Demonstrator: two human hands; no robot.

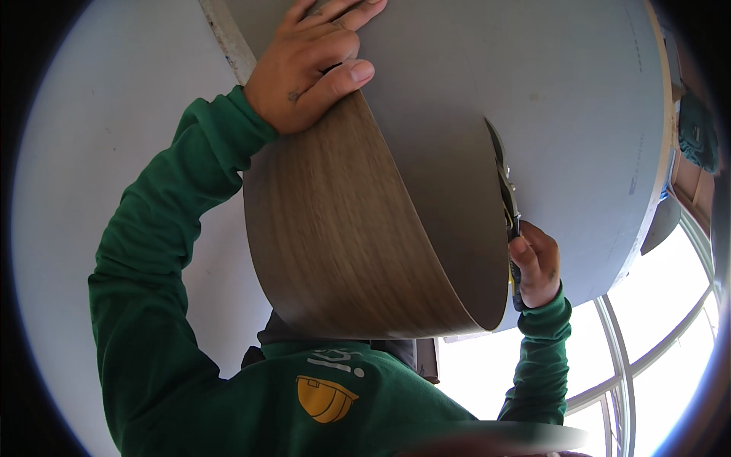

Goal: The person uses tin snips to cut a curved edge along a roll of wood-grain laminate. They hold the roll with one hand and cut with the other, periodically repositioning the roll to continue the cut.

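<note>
A large flexible sheet (579, 145), grey on one face, curls over into a band with brown wood grain (335, 236) on its other face. My left hand (312, 72) grips the curled part at its upper edge, thumb bent over it and fingers on the grey face. On the right, my right hand (537, 259) is closed round the black and yellow handles of metal snips (502, 179). Their blades point upward along the grey face, beside the bend; whether they are in contact with a cut edge I cannot tell.
A pale wall or surface (106, 129) lies to the left, with a narrow worn strip (228, 38) near the top. At the far right are a dark green object (694, 129) and bright curved-looking window frames (620, 350). My green sweatshirt (251, 404) fills the lower view.
</note>
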